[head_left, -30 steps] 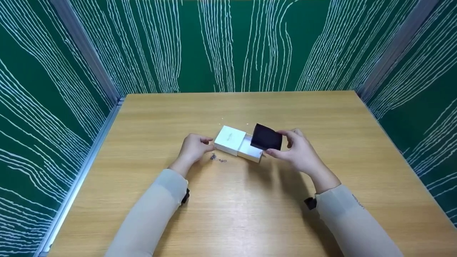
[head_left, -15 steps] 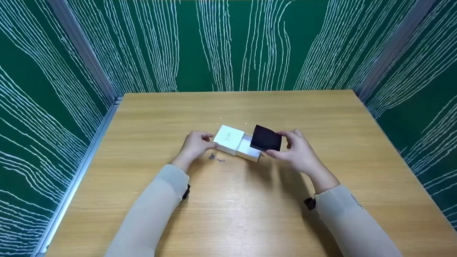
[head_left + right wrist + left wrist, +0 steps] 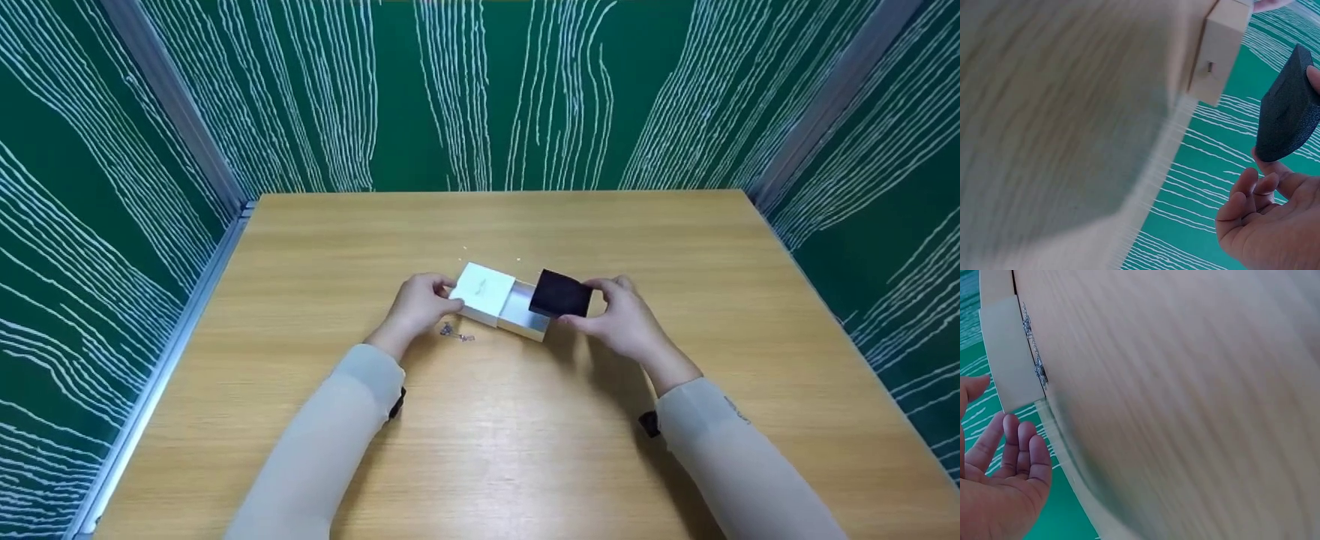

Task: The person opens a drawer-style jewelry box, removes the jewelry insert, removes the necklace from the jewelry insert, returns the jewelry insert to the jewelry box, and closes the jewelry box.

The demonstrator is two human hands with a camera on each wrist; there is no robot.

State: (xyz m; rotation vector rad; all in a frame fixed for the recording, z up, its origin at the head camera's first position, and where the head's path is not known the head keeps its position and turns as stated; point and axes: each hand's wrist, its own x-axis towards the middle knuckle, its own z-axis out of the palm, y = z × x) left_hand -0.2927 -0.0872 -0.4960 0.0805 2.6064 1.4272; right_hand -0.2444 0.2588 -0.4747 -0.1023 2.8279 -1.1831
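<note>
On the table lies a white drawer-style gift box, its inner tray pulled partway out to the right. The left hand is at the box's left end, thumb at the near corner and fingers behind; in the left wrist view its other fingers curl loosely beside the box. Between thumb and fingertips the right hand holds a black foam pad, tilted above the tray's right end. The pad's thick edge shows in the right wrist view. A thin silvery chain with small dangling parts lies just in front of the box.
Tiny pale specks lie behind the box on the wooden table. Green panels with white wavy lines surround the table at the back and both sides.
The left hand has moved slightly right, its thumb coming over the box's near corner. The foam pad has dropped slightly in the right hand, and more of the tray's inside shows.
</note>
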